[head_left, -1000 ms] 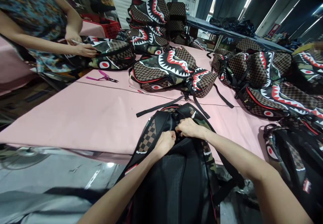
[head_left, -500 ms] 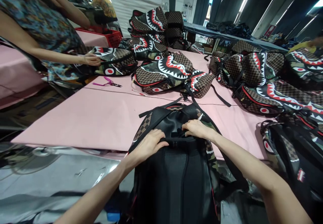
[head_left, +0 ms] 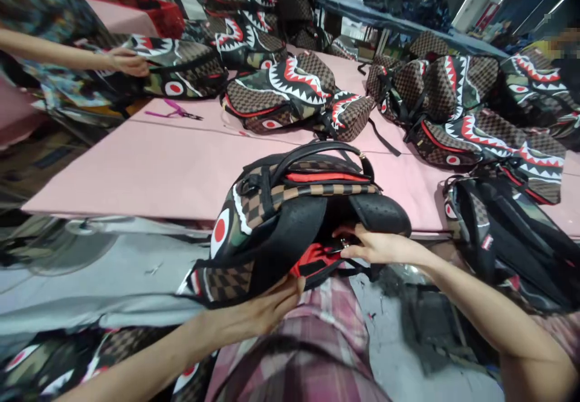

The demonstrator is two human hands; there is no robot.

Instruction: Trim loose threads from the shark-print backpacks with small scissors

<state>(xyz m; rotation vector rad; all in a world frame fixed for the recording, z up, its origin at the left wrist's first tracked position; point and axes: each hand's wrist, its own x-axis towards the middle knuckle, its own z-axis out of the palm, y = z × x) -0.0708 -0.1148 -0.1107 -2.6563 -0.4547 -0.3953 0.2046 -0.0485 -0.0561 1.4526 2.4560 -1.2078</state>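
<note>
A checkered and camouflage backpack (head_left: pixel 299 193) with a black carry handle and a red-and-white eye patch rests tilted at the table's near edge, its shoulder straps toward me. Low on its near side, red lining shows in an opening. My left hand (head_left: pixel 276 302) is closed on the lower edge of that opening, its fingertips partly hidden. At the opening's right side, my right hand (head_left: pixel 369 246) pinches the backpack's edge beside a small shiny metal piece, too small to name surely; the index finger reaches into the dark gap under the strap.
Several shark-mouth backpacks (head_left: pixel 285 90) lie across the pink table (head_left: pixel 122 178). Purple-handled pliers (head_left: pixel 174 110) lie at left. A co-worker's hand (head_left: pixel 128 62) touches another backpack (head_left: pixel 185 72). A black backpack (head_left: pixel 507 226) sits at right, and more bags (head_left: pixel 49 359) are below left.
The backpack has been tipped, so its top and handle now face up and its red-lined opening shows. Both hands have moved lower; the left now grips below the opening. The view has tilted down.
</note>
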